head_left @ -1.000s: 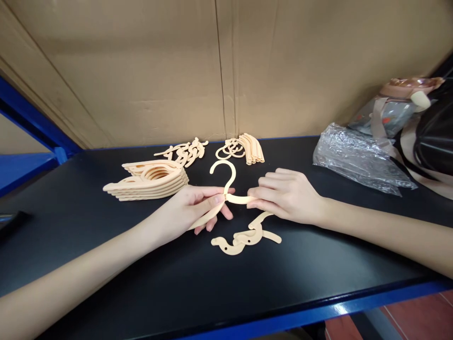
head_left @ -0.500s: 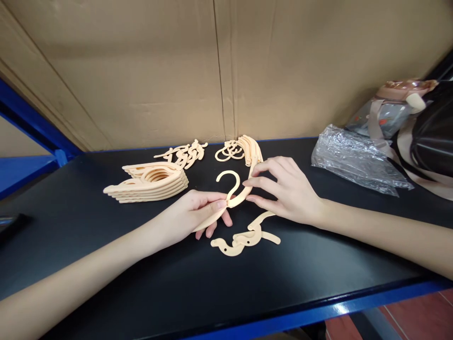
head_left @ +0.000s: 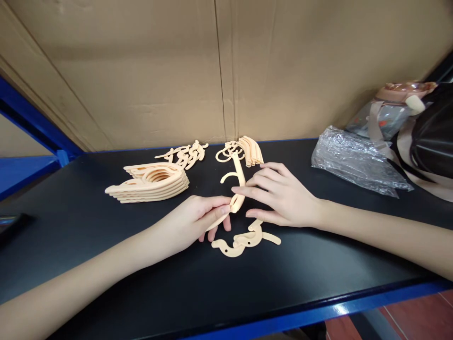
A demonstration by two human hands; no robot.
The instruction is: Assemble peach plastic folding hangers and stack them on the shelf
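Note:
A cream plastic hanger point(head_left: 238, 200) with a hook is pinched at its lower part by my left hand point(head_left: 201, 215), thumb on top. My right hand point(head_left: 279, 196) lies against the right side of its upright arm, fingers spread, the index finger touching it. The hook points left behind the arm. Just below my hands, several loose curved cream pieces point(head_left: 231, 250) lie on the black table point(head_left: 247, 293). To the left sits a stack of cream hanger frames point(head_left: 152, 189).
Behind the stack is a pile of small cream pieces point(head_left: 191, 155). Cream hooks point(head_left: 226, 152) and a bundle of curved arms point(head_left: 252, 152) lie at the back centre. Clear plastic bags point(head_left: 354, 160), a bottle point(head_left: 389, 113) and a black bag point(head_left: 435, 137) are at the right.
The hanger's arm has swung leftward and more upright, and its hook has turned partly behind it. My right hand has shifted left, its fingers more spread.

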